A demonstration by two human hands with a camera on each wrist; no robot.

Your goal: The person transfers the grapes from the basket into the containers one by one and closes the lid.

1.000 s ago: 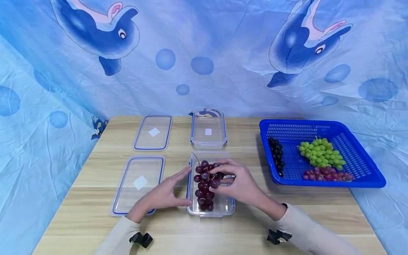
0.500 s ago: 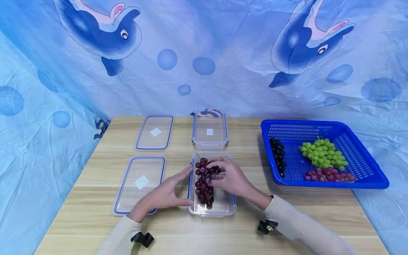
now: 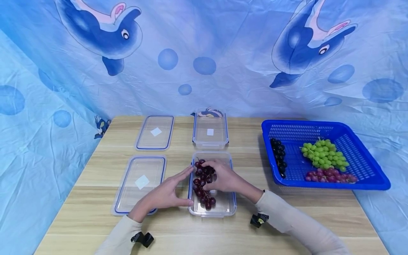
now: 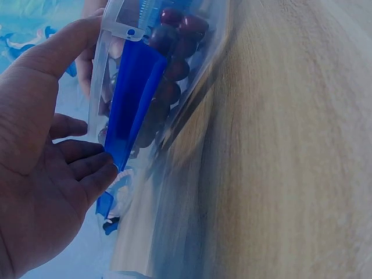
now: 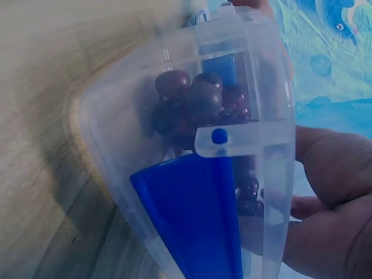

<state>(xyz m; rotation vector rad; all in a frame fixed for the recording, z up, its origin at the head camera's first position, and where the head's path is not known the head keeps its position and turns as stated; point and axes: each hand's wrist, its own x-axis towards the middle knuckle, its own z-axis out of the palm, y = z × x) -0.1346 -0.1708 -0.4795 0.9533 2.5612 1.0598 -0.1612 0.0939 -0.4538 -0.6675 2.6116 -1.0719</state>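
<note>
Dark red grapes (image 3: 197,182) in clear box (image 3: 227,205), lower centre; right hand (image 3: 222,177) grip curled round them, left hand (image 3: 166,193) wide against box; prob squishy, cradle underneath

We see our left grip (image 4: 43,180) at the left, a bare hand, its thumb (image 4: 64,46) at the rim of a clear plastic container (image 4: 101,72) and its fingertips (image 4: 107,175) at the lower end of the blue clasp (image 4: 131,99); whether they touch it we cannot tell. Through the container's wall we make out dark red grapes (image 4: 177,70). Behind the rim we catch part of our right grip (image 4: 84,72). Wood-grain bench (image 4: 290,145) fills the right of our view.
</note>
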